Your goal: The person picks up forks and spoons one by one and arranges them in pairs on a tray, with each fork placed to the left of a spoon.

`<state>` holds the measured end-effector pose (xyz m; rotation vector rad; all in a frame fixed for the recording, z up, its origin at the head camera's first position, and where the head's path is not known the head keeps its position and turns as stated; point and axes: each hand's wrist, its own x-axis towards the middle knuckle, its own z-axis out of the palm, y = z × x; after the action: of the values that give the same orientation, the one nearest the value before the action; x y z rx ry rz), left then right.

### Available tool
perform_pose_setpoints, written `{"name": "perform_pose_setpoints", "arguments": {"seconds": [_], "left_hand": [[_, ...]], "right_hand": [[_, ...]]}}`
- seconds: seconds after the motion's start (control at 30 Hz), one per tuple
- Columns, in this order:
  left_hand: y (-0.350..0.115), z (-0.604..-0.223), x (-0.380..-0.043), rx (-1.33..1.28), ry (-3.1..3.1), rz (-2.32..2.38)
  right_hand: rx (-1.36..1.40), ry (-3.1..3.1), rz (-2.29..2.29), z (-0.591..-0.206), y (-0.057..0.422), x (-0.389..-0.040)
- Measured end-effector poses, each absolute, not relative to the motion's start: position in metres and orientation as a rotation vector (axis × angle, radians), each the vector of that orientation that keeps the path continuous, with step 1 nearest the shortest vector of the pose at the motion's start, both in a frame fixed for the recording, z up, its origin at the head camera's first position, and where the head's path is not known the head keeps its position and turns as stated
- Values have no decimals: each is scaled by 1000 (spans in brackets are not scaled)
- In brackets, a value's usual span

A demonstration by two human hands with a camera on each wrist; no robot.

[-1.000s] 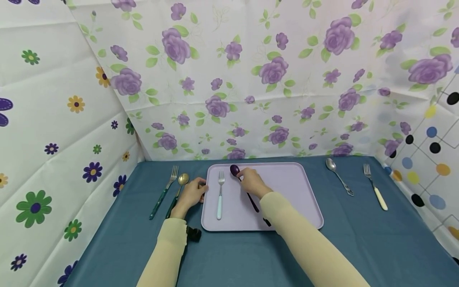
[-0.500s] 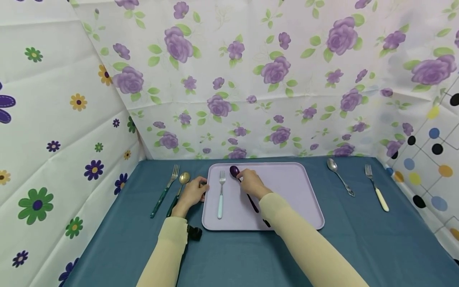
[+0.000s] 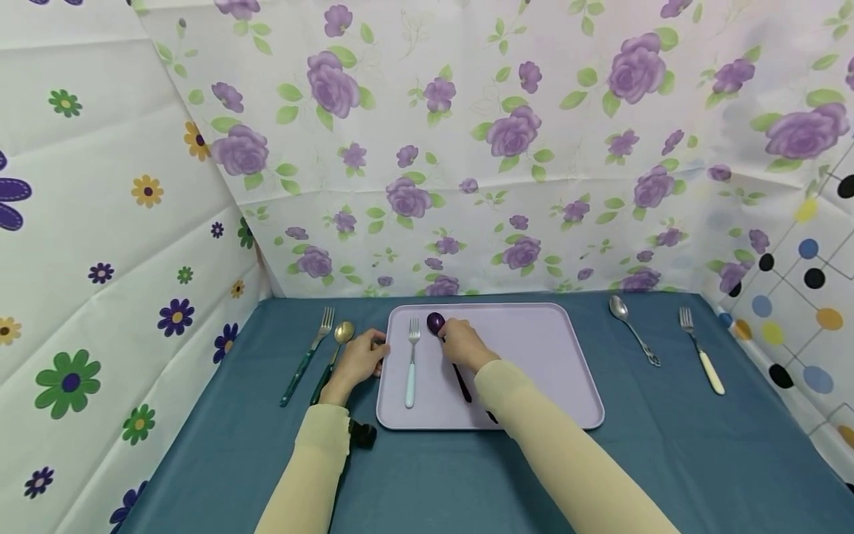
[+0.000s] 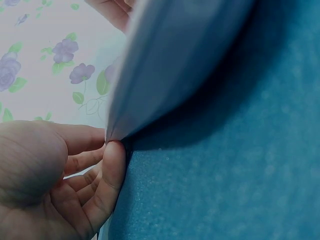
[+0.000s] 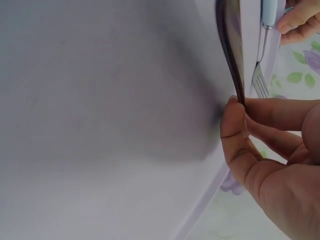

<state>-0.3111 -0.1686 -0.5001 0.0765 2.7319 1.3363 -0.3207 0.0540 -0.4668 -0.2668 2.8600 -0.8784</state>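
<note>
My right hand pinches a dark purple spoon by its neck, just below the bowl. The spoon is over the lilac tray, its handle slanting toward me. Beside it on the tray lies a fork with a pale blue handle, tines away from me. At the tray's left edge, my left hand holds the rim; in the left wrist view the thumb and a finger pinch the tray's edge. Close up in the right wrist view, thumb and fingertip meet on the spoon's thin stem.
Left of the tray lie a green-handled fork and a gold spoon, its handle partly behind my left wrist. To the right are a silver spoon and a cream-handled fork. A floral cloth hangs behind the blue-covered table.
My right hand has shifted slightly toward me with the spoon. The spoon's handle end has swung left, so it lies closer to parallel with the fork. The left hand stays at the rim.
</note>
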Motion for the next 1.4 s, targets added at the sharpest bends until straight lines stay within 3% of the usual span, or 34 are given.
{"name": "perform_pose_setpoints", "arguments": {"seconds": [0.8,1.4], "left_hand": [[-167,-501,-310,88,2721,1357],[-169,-502,-313,82,2724,1352]], "right_hand": [[-72,2940,-982,-478,33,-327],[-99,2950,-962,-476,30,-325]]}}
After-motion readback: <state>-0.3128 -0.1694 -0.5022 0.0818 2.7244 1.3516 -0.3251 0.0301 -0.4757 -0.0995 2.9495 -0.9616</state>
